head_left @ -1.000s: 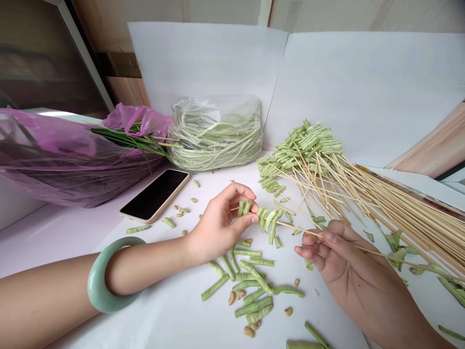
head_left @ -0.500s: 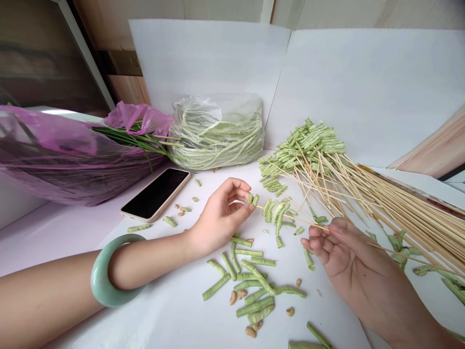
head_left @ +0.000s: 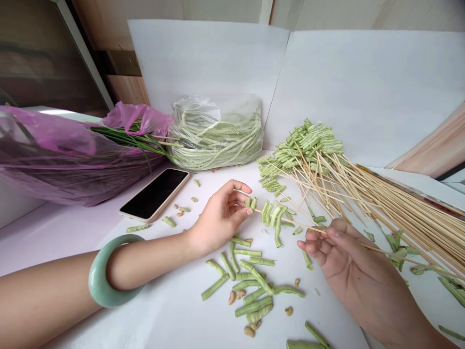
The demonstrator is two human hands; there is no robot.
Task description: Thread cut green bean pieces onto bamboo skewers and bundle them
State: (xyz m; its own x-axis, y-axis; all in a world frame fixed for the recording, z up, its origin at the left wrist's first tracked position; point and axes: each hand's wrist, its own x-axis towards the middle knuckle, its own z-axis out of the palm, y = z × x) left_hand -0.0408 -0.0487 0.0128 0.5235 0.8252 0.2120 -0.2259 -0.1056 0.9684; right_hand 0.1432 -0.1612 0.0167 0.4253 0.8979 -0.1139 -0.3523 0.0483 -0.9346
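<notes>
A thin bamboo skewer [head_left: 301,223] runs between my two hands, above the white table. My right hand [head_left: 348,261] pinches it between thumb and fingers, and the skewer's long end passes back over the palm. At the other end, my left hand [head_left: 221,218] is closed, its thumb and fingers on short green bean pieces [head_left: 251,201] by the tip. Several more bean pieces [head_left: 272,214] appear along the middle; I cannot tell which are threaded and which lie behind. Loose cut bean pieces [head_left: 254,276] lie below my hands. A green bangle [head_left: 99,274] circles my left wrist.
Filled bean skewers [head_left: 308,140] are piled at the back right, beside many bare sticks [head_left: 410,208]. A clear bag of long beans [head_left: 218,133] and a purple bag [head_left: 72,160] stand behind. The phone [head_left: 156,194] lies left; tan seeds [head_left: 232,297] are scattered in front.
Both hands have sunk very slightly with the skewer, still holding it in the same way. The rest of the scene looks unchanged apart from a tiny shift of view.
</notes>
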